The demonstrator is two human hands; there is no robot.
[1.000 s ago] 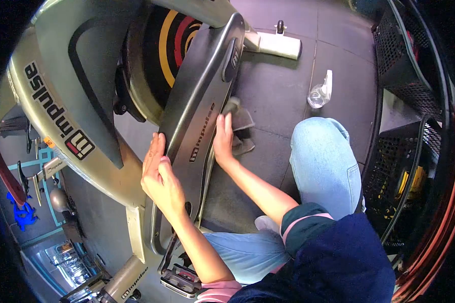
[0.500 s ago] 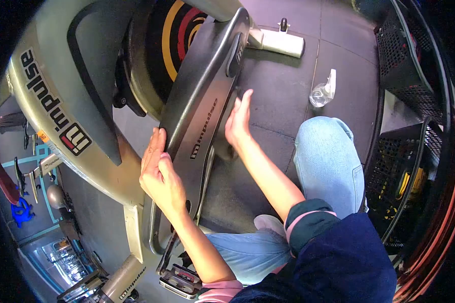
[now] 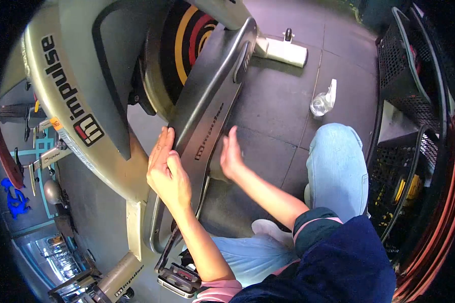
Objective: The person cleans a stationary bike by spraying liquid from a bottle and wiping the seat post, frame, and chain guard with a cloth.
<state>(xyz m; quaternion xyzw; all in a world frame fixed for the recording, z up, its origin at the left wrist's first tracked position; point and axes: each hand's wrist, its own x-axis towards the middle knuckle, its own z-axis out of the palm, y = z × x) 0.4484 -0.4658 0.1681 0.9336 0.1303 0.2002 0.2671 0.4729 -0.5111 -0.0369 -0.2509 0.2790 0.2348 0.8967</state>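
A long grey-and-black chain guard [image 3: 202,131] marked "impulse" runs diagonally across an exercise bike [image 3: 111,166]. My left hand [image 3: 170,174] lies flat with fingers outstretched against the guard's upper left edge. On the guard's other side, my right hand [image 3: 231,155] is near its lower edge, fingers straight and held together, thumb side up. Whether that palm touches the guard, or has anything under it, is hidden. Below my left wrist sits a pedal [image 3: 179,278] on its crank. The striped flywheel [image 3: 187,40] shows behind the guard.
A clear spray bottle [image 3: 322,102] with a white head stands on the dark tiled floor [image 3: 273,101]. Black perforated baskets [image 3: 397,65] line the right side. The bike's white foot bar [image 3: 285,53] lies ahead. Other bike parts [image 3: 50,156] appear at far left.
My right hand has slid down along the guard toward me. The left hand stays by the upper left edge. The whole view has shifted slightly.
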